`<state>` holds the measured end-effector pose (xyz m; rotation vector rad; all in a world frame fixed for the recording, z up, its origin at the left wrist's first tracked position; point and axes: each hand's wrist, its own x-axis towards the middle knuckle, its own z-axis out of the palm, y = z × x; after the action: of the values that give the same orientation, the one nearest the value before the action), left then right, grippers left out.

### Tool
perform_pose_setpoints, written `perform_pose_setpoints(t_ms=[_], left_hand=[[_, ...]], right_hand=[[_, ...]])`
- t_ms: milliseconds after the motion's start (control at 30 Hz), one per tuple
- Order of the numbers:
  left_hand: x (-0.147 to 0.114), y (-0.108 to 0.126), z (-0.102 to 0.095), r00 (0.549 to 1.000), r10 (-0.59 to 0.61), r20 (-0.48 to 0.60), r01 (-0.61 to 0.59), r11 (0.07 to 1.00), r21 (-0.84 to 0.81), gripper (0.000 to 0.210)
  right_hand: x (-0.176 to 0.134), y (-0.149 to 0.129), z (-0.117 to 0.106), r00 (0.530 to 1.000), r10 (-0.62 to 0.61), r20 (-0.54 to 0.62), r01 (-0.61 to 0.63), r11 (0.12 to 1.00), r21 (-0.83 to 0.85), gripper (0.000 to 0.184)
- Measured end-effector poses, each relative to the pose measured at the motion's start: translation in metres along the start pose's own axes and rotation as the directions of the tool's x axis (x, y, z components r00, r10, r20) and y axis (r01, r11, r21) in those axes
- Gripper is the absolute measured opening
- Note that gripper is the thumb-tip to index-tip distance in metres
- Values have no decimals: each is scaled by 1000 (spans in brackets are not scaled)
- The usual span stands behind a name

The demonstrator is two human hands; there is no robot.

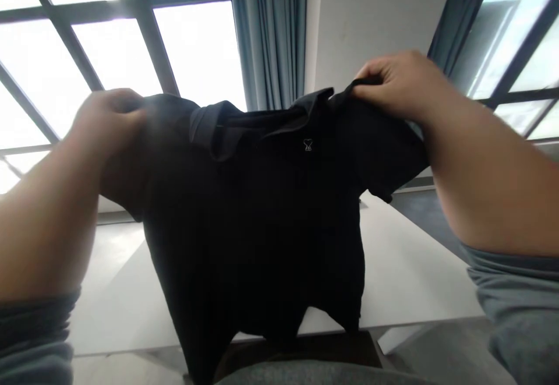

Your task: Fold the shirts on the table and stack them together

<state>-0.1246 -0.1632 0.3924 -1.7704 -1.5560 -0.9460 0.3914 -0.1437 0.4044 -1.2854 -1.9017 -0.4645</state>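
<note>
A black polo shirt (262, 216) hangs spread out in front of me, its collar at the top and a small light logo on the chest. My left hand (109, 120) is closed on the shoulder at the left, a little blurred. At the other shoulder my right hand (397, 85) pinches the cloth between thumb and fingers. Both short sleeves droop below the hands. The lower hem falls in uneven points near the table's front edge, and the shirt hides much of the table behind it.
A white table (406, 268) stands behind and below the shirt. Under its front edge is a dark brown surface (305, 350), partly covered. Large windows (196, 47), a blue-grey curtain (271, 35) and a pale wall (375, 18) are at the back.
</note>
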Motion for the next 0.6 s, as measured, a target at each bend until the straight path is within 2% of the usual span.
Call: perform_pose_setpoints(t_ms=[67,133,200,267,367,467,533,600], left_hand=[[5,-5,32,967,-64,246,65,998,3,54],[1,-9,77,922,-54,383,44,998,36,44],[-12,-13,130,871,-44,490,5,997,81,37],[-30,-18,184,819,-87,567,9,990,138,38],[-62,-26,257,762,-149,630,66,986,154,43],[-91,-30,311,695,-205,690,134,979,156,43],[-108,-28,336,664,-240,708,175,971,164,42],[-124,-24,352,655,-258,710,198,966,168,45]], right_hand=[[15,14,43,990,-13,140,14,1000,-11,53],[21,33,98,954,-31,299,29,1000,12,42],[16,52,161,909,-79,410,66,997,45,34],[3,66,222,863,-89,497,87,996,27,31],[-24,74,297,794,-12,608,77,994,-80,32],[-51,71,349,734,79,674,41,986,-161,34],[-68,68,373,716,125,687,20,980,-200,35],[-83,65,390,716,152,681,9,974,-227,38]])
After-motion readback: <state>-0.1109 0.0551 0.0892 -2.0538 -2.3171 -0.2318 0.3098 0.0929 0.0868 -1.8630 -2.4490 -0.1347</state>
